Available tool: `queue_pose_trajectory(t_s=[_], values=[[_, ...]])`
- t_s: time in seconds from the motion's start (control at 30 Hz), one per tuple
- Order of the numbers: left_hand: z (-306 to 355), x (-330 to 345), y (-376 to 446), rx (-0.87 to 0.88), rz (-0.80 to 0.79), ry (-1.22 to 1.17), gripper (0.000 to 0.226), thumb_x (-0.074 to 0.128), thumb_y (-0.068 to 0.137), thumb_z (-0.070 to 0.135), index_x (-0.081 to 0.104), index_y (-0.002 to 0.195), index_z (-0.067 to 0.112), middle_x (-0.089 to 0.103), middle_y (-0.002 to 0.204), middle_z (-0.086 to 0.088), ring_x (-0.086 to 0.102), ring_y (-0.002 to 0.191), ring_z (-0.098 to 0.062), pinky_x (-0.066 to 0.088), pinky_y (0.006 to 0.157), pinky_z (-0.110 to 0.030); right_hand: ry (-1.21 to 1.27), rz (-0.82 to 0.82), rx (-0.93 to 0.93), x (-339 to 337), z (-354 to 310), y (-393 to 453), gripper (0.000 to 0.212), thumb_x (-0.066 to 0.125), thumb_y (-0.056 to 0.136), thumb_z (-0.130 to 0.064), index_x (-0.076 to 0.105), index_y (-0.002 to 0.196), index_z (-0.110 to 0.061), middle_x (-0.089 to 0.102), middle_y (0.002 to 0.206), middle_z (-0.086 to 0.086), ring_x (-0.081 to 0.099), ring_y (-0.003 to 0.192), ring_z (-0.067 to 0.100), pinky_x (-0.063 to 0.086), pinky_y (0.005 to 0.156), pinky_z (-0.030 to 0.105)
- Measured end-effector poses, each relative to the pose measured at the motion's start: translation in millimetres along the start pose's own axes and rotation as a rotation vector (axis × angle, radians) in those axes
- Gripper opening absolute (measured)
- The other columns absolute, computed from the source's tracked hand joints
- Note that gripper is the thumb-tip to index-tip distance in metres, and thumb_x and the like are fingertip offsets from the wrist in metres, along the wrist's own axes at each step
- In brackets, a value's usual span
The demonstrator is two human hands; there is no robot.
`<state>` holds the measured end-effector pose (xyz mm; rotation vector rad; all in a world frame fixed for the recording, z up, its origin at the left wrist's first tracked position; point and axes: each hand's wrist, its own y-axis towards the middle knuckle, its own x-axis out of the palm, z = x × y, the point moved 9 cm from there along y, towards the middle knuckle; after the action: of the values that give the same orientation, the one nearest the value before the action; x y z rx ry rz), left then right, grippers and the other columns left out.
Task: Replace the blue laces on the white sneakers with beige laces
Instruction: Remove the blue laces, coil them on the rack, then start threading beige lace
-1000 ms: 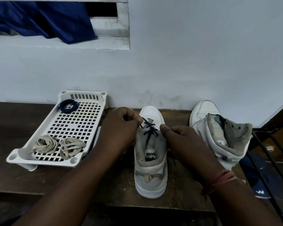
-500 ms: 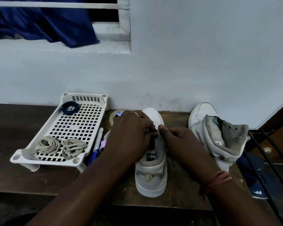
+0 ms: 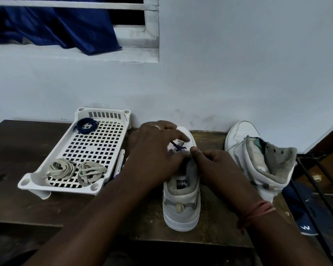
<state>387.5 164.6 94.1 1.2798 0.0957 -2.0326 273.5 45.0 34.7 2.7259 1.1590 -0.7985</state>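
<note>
A white sneaker [image 3: 181,206] stands heel toward me on the dark wooden table [image 3: 23,204]. A short stretch of blue lace [image 3: 178,147] still crosses its lowest eyelets. My left hand [image 3: 154,152] lies over the shoe's front with fingers stretched toward the toe, thumb hidden. My right hand [image 3: 215,166] pinches the blue lace at the tongue with thumb and forefinger. The second white sneaker [image 3: 242,143] stands to the right with no lace and its tongue pulled open. Two beige lace bundles [image 3: 60,168] [image 3: 90,171] lie in the white tray [image 3: 104,114].
A coiled blue lace [image 3: 86,125] lies at the tray's far end. A pen [image 3: 120,162] lies between tray and shoe. The wall stands right behind the table. A black metal rack [image 3: 315,189] and a dark blue shoe [image 3: 306,225] are at the right.
My left hand has shifted from the shoe's left side onto its front and spread its fingers. More blue lace has come out; only the lowest crossing shows. My right hand stays at the tongue.
</note>
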Motion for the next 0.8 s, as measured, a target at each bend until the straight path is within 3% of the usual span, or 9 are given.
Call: queue_pose_trajectory(t_s=[0.1, 0.2, 0.33, 0.43, 0.5, 0.63, 0.8], values=[[1.0, 20.0, 0.0, 0.008, -0.108, 0.131, 0.026, 0.058, 0.076, 0.054, 0.075, 0.093, 0.046, 0.066, 0.121, 0.016, 0.052, 0.123, -0.016, 0.038, 0.105, -0.051, -0.016, -0.002, -0.019, 0.5, -1.4, -1.0, 0.06, 0.053, 0.1, -0.051, 0.07, 0.079, 0.002, 0.055, 0.058, 0.014, 0.05, 0.053, 0.015, 0.044, 0.059, 0.036], [0.0, 12.7, 0.3, -0.034, -0.03, 0.043, 0.02, 0.062, 0.073, 0.052, 0.076, 0.081, 0.04, 0.071, 0.105, 0.018, 0.061, 0.113, -0.011, 0.042, 0.101, -0.047, -0.021, 0.012, -0.032, -2.0, -2.4, -1.7, 0.061, 0.054, 0.1, -0.049, 0.066, 0.077, 0.006, 0.048, 0.053, 0.005, 0.045, 0.05, 0.013, 0.038, 0.058, 0.032], [-13.1, -7.9, -1.6, -0.24, 0.069, -0.526, 0.005, 0.072, 0.084, 0.035, 0.075, 0.085, 0.031, 0.076, 0.092, 0.014, 0.07, 0.092, -0.009, 0.056, 0.091, -0.044, -0.012, 0.022, -0.017, -2.4, -1.0, -1.4, 0.062, 0.054, 0.1, -0.05, 0.065, 0.075, 0.005, 0.049, 0.054, 0.004, 0.045, 0.049, 0.013, 0.037, 0.057, 0.03], [-17.5, -18.7, -0.6, -0.323, 0.112, -0.916, 0.01, 0.062, 0.1, 0.018, 0.063, 0.09, 0.016, 0.079, 0.099, 0.0, 0.074, 0.088, -0.016, 0.059, 0.073, -0.031, -0.019, 0.028, 0.004, -3.0, 0.6, -1.5, 0.061, 0.054, 0.1, -0.051, 0.066, 0.072, 0.001, 0.051, 0.052, 0.001, 0.047, 0.046, 0.011, 0.039, 0.056, 0.028], [-17.3, -16.0, 1.1, -0.361, 0.096, -1.156, 0.015, 0.05, 0.106, 0.011, 0.056, 0.093, 0.014, 0.078, 0.094, -0.005, 0.076, 0.09, -0.022, 0.056, 0.081, -0.035, -0.042, 0.034, 0.006, -4.4, -0.5, -2.2, 0.06, 0.054, 0.1, -0.052, 0.067, 0.072, 0.0, 0.052, 0.052, 0.001, 0.047, 0.045, 0.009, 0.039, 0.055, 0.027], [-23.9, -20.3, 5.6, -0.37, 0.152, -1.411, 0.018, 0.046, 0.106, 0.009, 0.054, 0.091, 0.014, 0.058, 0.073, 0.0, 0.057, 0.063, -0.015, 0.05, 0.069, -0.032, -0.025, 0.027, 0.022, -3.5, -0.7, -2.6, 0.058, 0.056, 0.098, -0.053, 0.071, 0.075, -0.002, 0.061, 0.058, 0.011, 0.056, 0.053, 0.014, 0.049, 0.063, 0.033], [-57.7, -49.4, 5.9, -0.404, 0.409, -1.501, 0.013, 0.046, 0.104, 0.01, 0.055, 0.097, 0.016, 0.058, 0.075, 0.003, 0.05, 0.063, -0.013, 0.047, 0.063, -0.026, -0.035, 0.024, 0.031, -2.9, -0.5, -3.7, 0.053, 0.056, 0.098, -0.054, 0.074, 0.072, -0.011, 0.069, 0.06, 0.002, 0.061, 0.054, 0.011, 0.049, 0.061, 0.03]])
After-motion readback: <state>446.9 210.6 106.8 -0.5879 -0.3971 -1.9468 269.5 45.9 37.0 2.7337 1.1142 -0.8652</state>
